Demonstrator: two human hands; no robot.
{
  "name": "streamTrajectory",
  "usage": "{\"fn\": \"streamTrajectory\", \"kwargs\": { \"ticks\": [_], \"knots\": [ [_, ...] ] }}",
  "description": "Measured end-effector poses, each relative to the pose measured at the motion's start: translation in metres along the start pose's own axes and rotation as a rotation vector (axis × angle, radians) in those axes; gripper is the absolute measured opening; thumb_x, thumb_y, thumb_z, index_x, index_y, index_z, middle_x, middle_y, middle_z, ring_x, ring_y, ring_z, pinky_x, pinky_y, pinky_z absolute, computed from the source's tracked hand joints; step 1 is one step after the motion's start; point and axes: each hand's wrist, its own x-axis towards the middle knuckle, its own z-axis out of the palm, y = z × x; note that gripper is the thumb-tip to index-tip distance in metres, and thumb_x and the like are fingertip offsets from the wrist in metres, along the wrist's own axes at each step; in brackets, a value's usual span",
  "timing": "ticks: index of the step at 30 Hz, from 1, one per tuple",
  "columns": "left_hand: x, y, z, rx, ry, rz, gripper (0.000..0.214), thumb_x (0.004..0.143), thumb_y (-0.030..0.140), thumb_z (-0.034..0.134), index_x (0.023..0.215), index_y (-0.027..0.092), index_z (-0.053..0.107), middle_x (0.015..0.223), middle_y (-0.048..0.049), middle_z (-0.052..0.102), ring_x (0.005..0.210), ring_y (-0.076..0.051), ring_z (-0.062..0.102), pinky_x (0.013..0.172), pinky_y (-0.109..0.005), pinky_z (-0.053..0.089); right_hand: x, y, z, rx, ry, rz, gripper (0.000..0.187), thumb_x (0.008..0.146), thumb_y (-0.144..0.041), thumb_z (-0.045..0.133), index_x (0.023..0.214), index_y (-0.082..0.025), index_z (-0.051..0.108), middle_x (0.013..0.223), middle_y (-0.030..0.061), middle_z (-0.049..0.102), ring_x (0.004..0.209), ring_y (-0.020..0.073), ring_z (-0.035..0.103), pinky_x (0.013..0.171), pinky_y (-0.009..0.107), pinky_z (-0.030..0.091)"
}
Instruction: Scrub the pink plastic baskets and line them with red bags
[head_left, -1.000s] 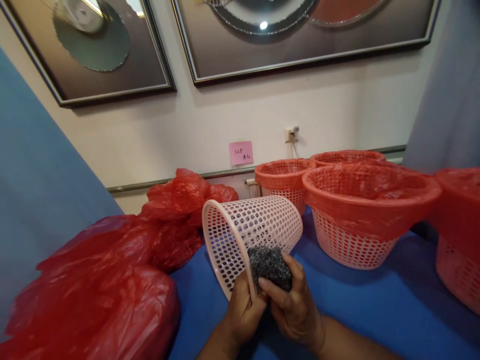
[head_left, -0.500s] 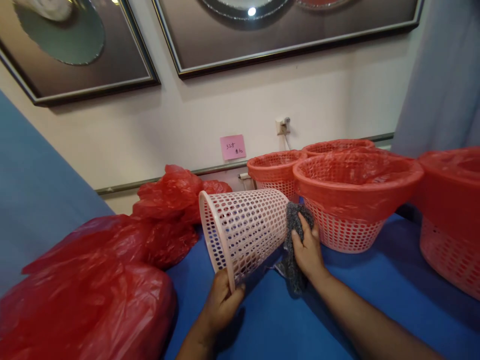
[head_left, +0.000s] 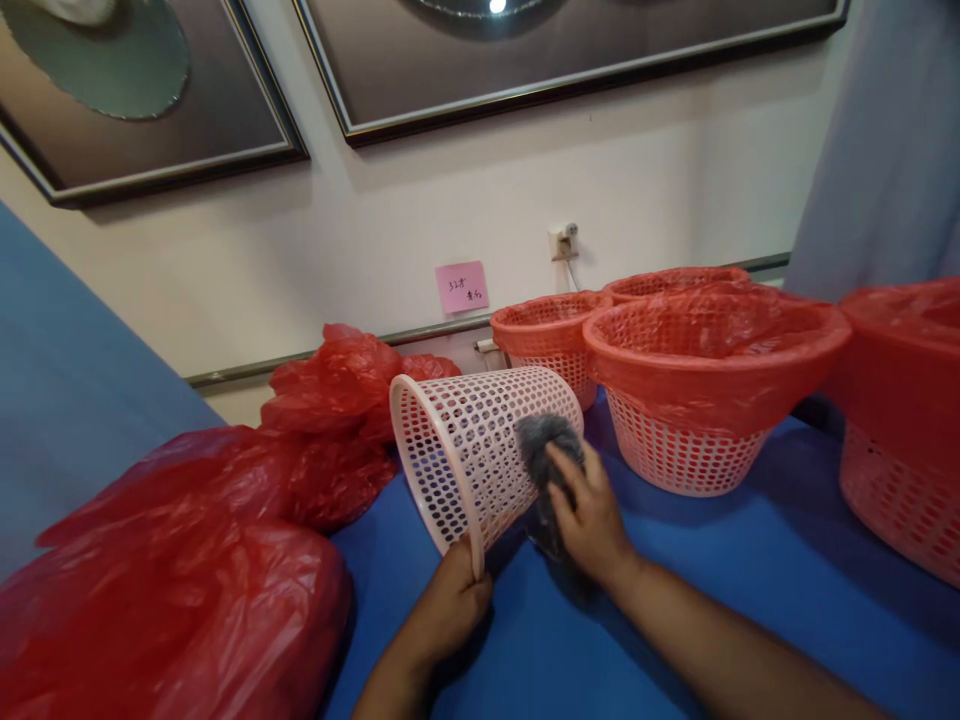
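Note:
A pale pink perforated plastic wastebasket (head_left: 487, 425) lies tipped on its side, its open mouth facing left. My left hand (head_left: 454, 597) is closed on the lower part of its rim, thumb and fingers on either side. In my right hand (head_left: 592, 515) is a dark grey cloth (head_left: 546, 455), pressed against the outer side wall near the base. Part of the cloth hangs below the fingers, blurred by motion.
Several wastebaskets lined with red bags, among them a large one (head_left: 697, 430), stand at the right on the blue-covered table (head_left: 570, 650). Red plastic bags (head_left: 202, 560) are heaped at the left. A pink note (head_left: 461, 287) and a socket (head_left: 563, 242) are on the wall behind.
My right hand has moved left with the cloth, from the basket's base onto its side wall. The basket has turned slightly, while my left hand still grips the rim.

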Motion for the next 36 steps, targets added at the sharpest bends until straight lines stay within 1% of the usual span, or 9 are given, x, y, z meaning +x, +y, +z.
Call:
{"fn": "streamTrajectory", "kwargs": {
  "ticks": [4, 11, 15, 18, 23, 26, 28, 33, 36],
  "knots": [
    [0.005, 0.004, 0.000, 0.051, -0.027, -0.014, 0.084, 0.059, -0.001, 0.046, 0.138, 0.021, 0.064, 0.151, -0.0039, 0.057, 0.147, -0.031, 0.041, 0.129, -0.054, 0.014, 0.012, 0.024, 0.003, 0.008, 0.083, 0.298, 0.049, 0.097, -0.028, 0.048, 0.145, -0.022, 0.051, 0.139, 0.0156, 0.051, 0.132, 0.0307, 0.054, 0.111, 0.058, 0.046],
    [-0.003, 0.002, 0.001, 0.002, 0.041, -0.052, 0.060, 0.074, 0.016, 0.072, 0.133, 0.020, 0.065, 0.137, -0.0098, 0.068, 0.127, -0.035, 0.061, 0.114, -0.047, 0.046, -0.020, -0.061, -0.023, 0.162, -0.148, -0.412, 0.067, 0.090, -0.013, 0.052, 0.155, -0.027, 0.038, 0.154, 0.0152, 0.036, 0.136, 0.0292, 0.049, 0.107, 0.049, 0.052],
    [-0.012, -0.001, -0.003, -0.156, 0.172, -0.051, 0.055, 0.076, 0.035, 0.077, 0.127, 0.019, 0.068, 0.129, -0.0121, 0.072, 0.118, -0.037, 0.066, 0.105, -0.046, 0.053, -0.019, -0.063, -0.027, 0.178, -0.189, -0.518, 0.067, 0.087, -0.012, 0.054, 0.151, -0.029, 0.042, 0.151, 0.0137, 0.043, 0.130, 0.0273, 0.055, 0.102, 0.047, 0.055],
    [-0.015, -0.004, -0.003, -0.216, 0.157, -0.059, 0.053, 0.081, 0.038, 0.072, 0.131, 0.020, 0.067, 0.135, -0.0123, 0.069, 0.131, -0.039, 0.058, 0.114, -0.049, 0.046, -0.009, -0.038, -0.020, 0.108, -0.125, -0.317, 0.062, 0.089, -0.014, 0.053, 0.149, -0.030, 0.047, 0.153, 0.0120, 0.043, 0.136, 0.0285, 0.051, 0.108, 0.050, 0.051],
    [-0.016, -0.008, -0.001, -0.190, 0.185, -0.088, 0.054, 0.082, 0.035, 0.069, 0.133, 0.019, 0.067, 0.140, -0.0122, 0.066, 0.139, -0.038, 0.052, 0.122, -0.054, 0.034, 0.013, 0.023, 0.000, 0.130, 0.103, 0.339, 0.054, 0.096, -0.032, 0.046, 0.147, -0.014, 0.048, 0.143, 0.0195, 0.053, 0.137, 0.0307, 0.050, 0.116, 0.056, 0.041],
    [-0.012, -0.005, 0.002, -0.112, 0.142, -0.065, 0.051, 0.082, 0.030, 0.066, 0.131, 0.018, 0.069, 0.138, -0.0113, 0.067, 0.140, -0.037, 0.050, 0.124, -0.054, 0.031, 0.015, 0.030, 0.004, 0.158, 0.123, 0.494, 0.062, 0.096, -0.040, 0.047, 0.151, -0.011, 0.042, 0.143, 0.0219, 0.054, 0.136, 0.0329, 0.051, 0.115, 0.059, 0.041],
    [-0.008, -0.003, 0.005, -0.062, 0.085, -0.024, 0.051, 0.081, 0.024, 0.064, 0.132, 0.018, 0.068, 0.139, -0.0105, 0.067, 0.141, -0.036, 0.048, 0.124, -0.053, 0.030, 0.008, 0.013, 0.001, 0.112, 0.073, 0.354, 0.067, 0.095, -0.038, 0.053, 0.156, -0.018, 0.034, 0.152, 0.0190, 0.045, 0.141, 0.0326, 0.046, 0.115, 0.058, 0.042],
    [-0.003, -0.002, 0.011, 0.004, 0.029, -0.033, 0.052, 0.079, 0.014, 0.061, 0.130, 0.019, 0.070, 0.136, -0.0087, 0.069, 0.138, -0.036, 0.052, 0.122, -0.052, 0.034, -0.014, -0.046, -0.015, 0.098, -0.134, -0.399, 0.064, 0.091, -0.013, 0.054, 0.150, -0.038, 0.046, 0.163, 0.0058, 0.022, 0.144, 0.0284, 0.042, 0.111, 0.048, 0.049],
    [-0.003, -0.004, 0.009, -0.010, 0.043, -0.035, 0.056, 0.078, 0.011, 0.055, 0.132, 0.020, 0.069, 0.137, -0.0077, 0.068, 0.137, -0.035, 0.054, 0.121, -0.051, 0.036, -0.007, -0.035, -0.014, 0.082, -0.093, -0.326, 0.059, 0.090, -0.009, 0.052, 0.142, -0.037, 0.055, 0.160, 0.0060, 0.028, 0.143, 0.0279, 0.044, 0.112, 0.048, 0.049]
  ]
}}
